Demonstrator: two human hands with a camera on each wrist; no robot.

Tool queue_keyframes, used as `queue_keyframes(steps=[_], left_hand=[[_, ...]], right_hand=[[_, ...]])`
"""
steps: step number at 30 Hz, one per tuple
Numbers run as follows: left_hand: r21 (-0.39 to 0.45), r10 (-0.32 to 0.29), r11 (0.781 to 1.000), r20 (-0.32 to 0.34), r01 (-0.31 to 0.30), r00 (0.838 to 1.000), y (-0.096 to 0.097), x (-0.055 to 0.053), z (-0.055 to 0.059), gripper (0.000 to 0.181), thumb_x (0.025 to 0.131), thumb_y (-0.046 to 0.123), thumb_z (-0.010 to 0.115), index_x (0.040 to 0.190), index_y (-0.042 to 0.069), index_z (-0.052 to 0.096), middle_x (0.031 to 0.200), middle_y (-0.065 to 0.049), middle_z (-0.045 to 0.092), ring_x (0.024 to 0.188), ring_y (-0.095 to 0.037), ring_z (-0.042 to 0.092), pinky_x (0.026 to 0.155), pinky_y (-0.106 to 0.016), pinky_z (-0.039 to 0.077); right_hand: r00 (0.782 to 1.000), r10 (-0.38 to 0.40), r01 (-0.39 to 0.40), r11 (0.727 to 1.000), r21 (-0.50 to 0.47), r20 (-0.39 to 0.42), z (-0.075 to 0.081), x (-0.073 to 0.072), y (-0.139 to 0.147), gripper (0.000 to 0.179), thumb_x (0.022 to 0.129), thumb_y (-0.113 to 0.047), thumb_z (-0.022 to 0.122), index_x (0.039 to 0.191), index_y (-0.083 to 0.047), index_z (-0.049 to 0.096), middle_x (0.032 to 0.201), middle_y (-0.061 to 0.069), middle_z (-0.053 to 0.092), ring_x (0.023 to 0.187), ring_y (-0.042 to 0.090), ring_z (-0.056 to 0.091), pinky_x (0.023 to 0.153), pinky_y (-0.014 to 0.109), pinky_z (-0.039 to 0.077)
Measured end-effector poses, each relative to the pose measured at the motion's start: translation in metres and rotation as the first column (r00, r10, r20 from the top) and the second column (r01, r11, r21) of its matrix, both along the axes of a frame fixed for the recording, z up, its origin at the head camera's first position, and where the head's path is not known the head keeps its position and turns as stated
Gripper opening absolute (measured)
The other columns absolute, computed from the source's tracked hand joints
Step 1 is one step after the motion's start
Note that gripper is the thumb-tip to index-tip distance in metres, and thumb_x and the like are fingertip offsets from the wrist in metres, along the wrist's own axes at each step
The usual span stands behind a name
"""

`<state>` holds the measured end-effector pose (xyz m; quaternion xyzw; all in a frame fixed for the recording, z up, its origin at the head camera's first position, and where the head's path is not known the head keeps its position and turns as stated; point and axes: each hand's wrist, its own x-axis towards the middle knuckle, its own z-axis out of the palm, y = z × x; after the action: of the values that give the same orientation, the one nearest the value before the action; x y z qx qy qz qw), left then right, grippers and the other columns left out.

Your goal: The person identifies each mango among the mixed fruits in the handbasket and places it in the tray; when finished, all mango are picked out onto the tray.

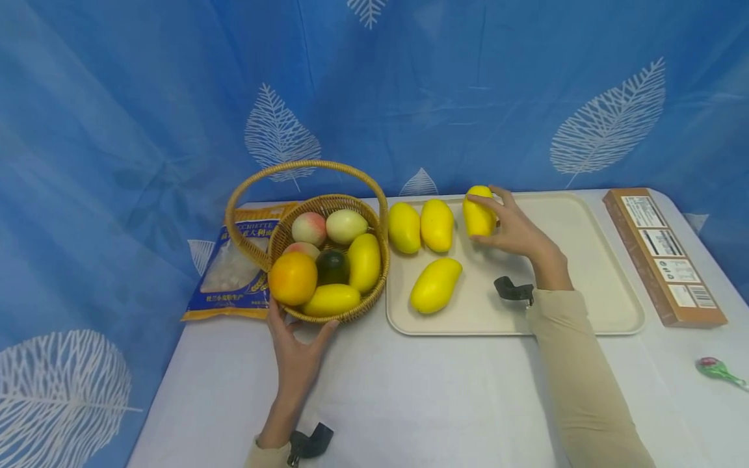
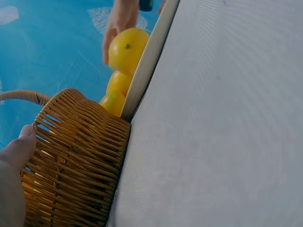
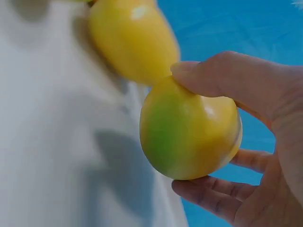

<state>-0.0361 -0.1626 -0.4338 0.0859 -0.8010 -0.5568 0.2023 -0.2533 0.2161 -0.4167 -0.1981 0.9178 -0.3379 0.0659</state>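
In the head view, my right hand [image 1: 515, 227] pinches a yellow mango [image 1: 478, 211] between thumb and fingers over the tray's back part. In the right wrist view this mango [image 3: 189, 132] shows a green patch, and the fingers span it from both sides. Two mangoes [image 1: 437, 225] lie side by side at the tray's left edge, and another mango [image 1: 435, 286] lies nearer. My left hand [image 1: 297, 357] rests spread against the near side of a wicker basket [image 1: 379, 286], its thumb on the weave in the left wrist view. The basket holds an orange [image 1: 292, 278], peaches [image 1: 309, 228] and other fruit.
The beige tray [image 1: 515, 322] stands right of the basket. A blue pasta bag [image 1: 234, 266] lies partly behind the basket at left. At right are a long brown box [image 1: 664, 257] and a green-wrapped lollipop [image 1: 716, 369]. A blue leaf-patterned curtain [image 1: 445, 97] hangs behind the table.
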Motion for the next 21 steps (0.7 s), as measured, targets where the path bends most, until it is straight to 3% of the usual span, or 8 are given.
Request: queue_keyframes(steps=[5, 21], left_hand=[[-0.001, 0.002, 1.000, 0.010, -0.002, 1.000, -0.001, 0.001, 0.001, 0.108, 0.079, 0.006, 0.080, 0.157, 0.006, 0.005, 0.158, -0.020, 0.016, 0.140, -0.032, 0.027, 0.104, -0.053, 0.033], [-0.003, -0.003, 1.000, -0.020, 0.003, 1.000, -0.002, 0.000, -0.003, 0.108, 0.078, 0.005, 0.080, 0.157, 0.005, 0.006, 0.155, -0.022, 0.019, 0.137, -0.034, 0.029, 0.102, -0.055, 0.032]], right_hand=[[1.000, 0.008, -0.009, 0.999, 0.035, 0.030, -0.009, -0.004, -0.001, 0.080, 0.083, -0.022, 0.078, 0.151, -0.019, 0.037, 0.161, 0.024, 0.007, 0.143, 0.052, 0.018, 0.109, 0.070, 0.023], [0.999, -0.013, 0.007, 0.993, 0.117, 0.051, -0.019, -0.007, -0.008, 0.081, 0.090, -0.033, 0.070, 0.156, -0.021, 0.026, 0.162, 0.024, 0.004, 0.143, 0.054, 0.008, 0.107, 0.075, 0.018]])
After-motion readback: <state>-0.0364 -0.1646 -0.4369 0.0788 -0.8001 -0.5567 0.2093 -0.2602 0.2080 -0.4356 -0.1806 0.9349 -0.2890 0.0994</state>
